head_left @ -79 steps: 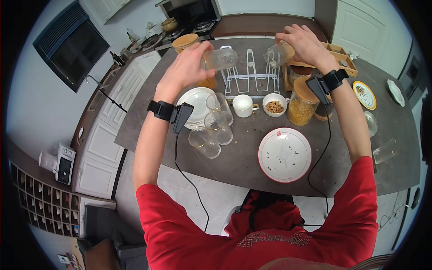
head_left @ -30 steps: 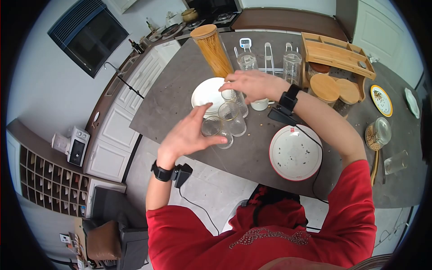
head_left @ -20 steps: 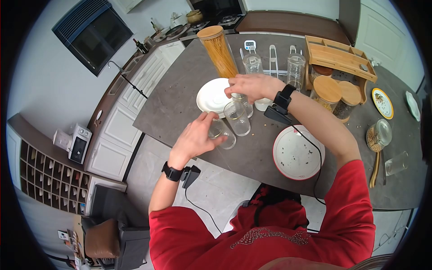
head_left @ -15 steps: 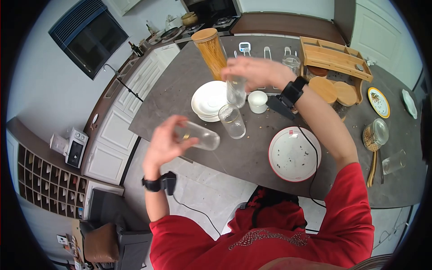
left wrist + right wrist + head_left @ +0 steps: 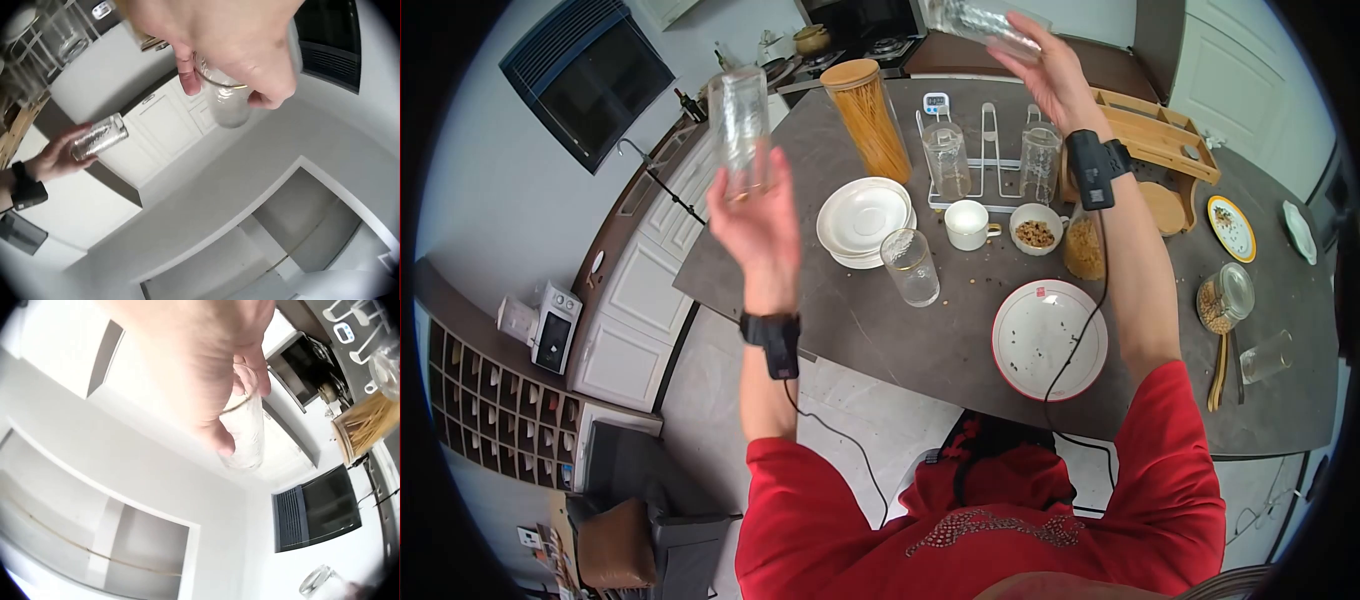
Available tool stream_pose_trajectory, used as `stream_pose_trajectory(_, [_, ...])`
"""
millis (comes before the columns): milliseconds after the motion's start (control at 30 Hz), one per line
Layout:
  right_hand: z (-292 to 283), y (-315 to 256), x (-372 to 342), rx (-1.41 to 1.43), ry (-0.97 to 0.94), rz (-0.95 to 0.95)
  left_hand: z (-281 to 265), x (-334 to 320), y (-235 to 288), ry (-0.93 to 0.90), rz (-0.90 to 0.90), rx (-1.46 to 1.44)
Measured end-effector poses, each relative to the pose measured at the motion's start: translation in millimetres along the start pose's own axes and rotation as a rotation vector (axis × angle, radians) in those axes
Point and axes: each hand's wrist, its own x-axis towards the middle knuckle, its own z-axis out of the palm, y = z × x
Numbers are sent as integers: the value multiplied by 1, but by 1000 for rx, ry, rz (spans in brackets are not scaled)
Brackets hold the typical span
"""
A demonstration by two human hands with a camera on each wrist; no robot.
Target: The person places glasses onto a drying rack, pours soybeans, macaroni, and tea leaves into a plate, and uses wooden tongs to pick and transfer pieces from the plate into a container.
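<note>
My left hand (image 5: 762,220) holds a clear drinking glass (image 5: 738,120) up high at the left, its gold rim near the fingers and its base pointing up. Raised at the top right, my right hand (image 5: 1052,82) grips a second textured glass (image 5: 985,25), which lies tilted sideways. Seen in the right wrist view, thumb and fingers hold this glass (image 5: 247,434) near its rim. A third gold-rimmed glass (image 5: 911,268) remains on the table beside stacked white plates (image 5: 863,217). Two inverted glasses, one left (image 5: 946,160) and one right (image 5: 1040,163), sit on a white wire rack (image 5: 990,150).
Near the rack stand a white cup (image 5: 967,225), a bowl of nuts (image 5: 1034,230) and a tall spaghetti jar (image 5: 868,120). A red-rimmed plate (image 5: 1050,340) lies in front. A wooden shelf (image 5: 1150,135), a jar (image 5: 1226,298) and a lying glass (image 5: 1266,357) are at right.
Two glasses went onto the rack from my hands. Both hands then took one glass each from the group by the plates and lifted them high and apart, leaving one glass there.
</note>
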Motion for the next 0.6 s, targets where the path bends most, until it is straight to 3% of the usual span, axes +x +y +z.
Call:
stream_pose_trajectory(33, [-6, 0, 1, 232, -57, 84, 7, 5, -14, -84, -95, -156])
stream_pose_trajectory(67, [-2, -3, -5, 322, 15, 167, 29, 1, -24, -34, -160, -227])
stream_pose_trajectory(100, [2, -6, -11, 312, 17, 162, 51, -1, -33, 13, -227, -297])
stream_pose_trajectory(133, [5, -7, -16, 354, 137, 191, 59, 3, -41, 11, -232, -307])
stream_pose_trajectory(200, [4, -12, -12, 504, 395, 320, 68, 15, -55, -221, -412, -209])
stream_pose_trajectory(233, [-2, -11, -9, 501, 396, 320, 68, 28, -66, -219, -413, -212])
stream_pose_trajectory(267, [-7, -10, -8, 520, 368, 299, 63, 46, -80, -319, -410, 45])
stream_pose_trajectory(300, [-10, -7, -7, 541, 339, 279, 58, 58, -90, -415, -401, 304])
stream_pose_trajectory(333, [-4, -12, -10, 526, 412, 275, 59, 62, -97, -412, -399, 304])
stream_pose_trajectory(400, [-1, -16, -10, 539, 455, 257, 63, 67, -118, -400, -20, 979])
stream_pose_trajectory(500, [-3, -19, -14, 570, 456, 231, 68, 91, -149, -543, 140, 1115])
stream_pose_trajectory(600, [0, -22, -21, 592, 452, 193, 79, 95, -171, -492, 78, 1141])
